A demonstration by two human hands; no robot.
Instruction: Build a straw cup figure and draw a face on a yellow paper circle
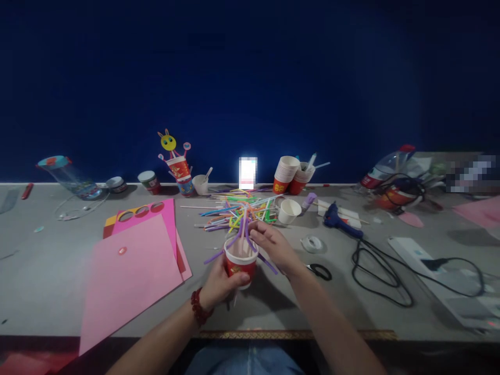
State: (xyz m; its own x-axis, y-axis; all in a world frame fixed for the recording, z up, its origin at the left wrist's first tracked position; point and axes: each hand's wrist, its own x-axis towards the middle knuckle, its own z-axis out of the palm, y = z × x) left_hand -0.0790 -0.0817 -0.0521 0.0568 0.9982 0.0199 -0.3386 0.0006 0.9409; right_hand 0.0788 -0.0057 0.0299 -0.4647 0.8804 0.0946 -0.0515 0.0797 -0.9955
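Observation:
Wrapped around a red paper cup [241,263] with a white rim, my left hand [224,281] holds it upright above the table near the front edge. Purple pipe cleaners [267,263] stick out of the cup on both sides and also rise from its middle, beside pale pink straws [242,234]. At the upper right of the cup, my right hand [271,244] has its fingers closed at the upright purple stems. Its fingertips partly hide what they pinch.
Coloured pipe cleaners [234,208] lie heaped behind the cup. Pink sheets [133,276] lie left. Scissors [321,271], white tape [311,244], a blue glue gun [339,221] with its cord and a power strip [437,281] are right. Stacked cups [286,174] and a decorated cup figure [178,169] stand behind.

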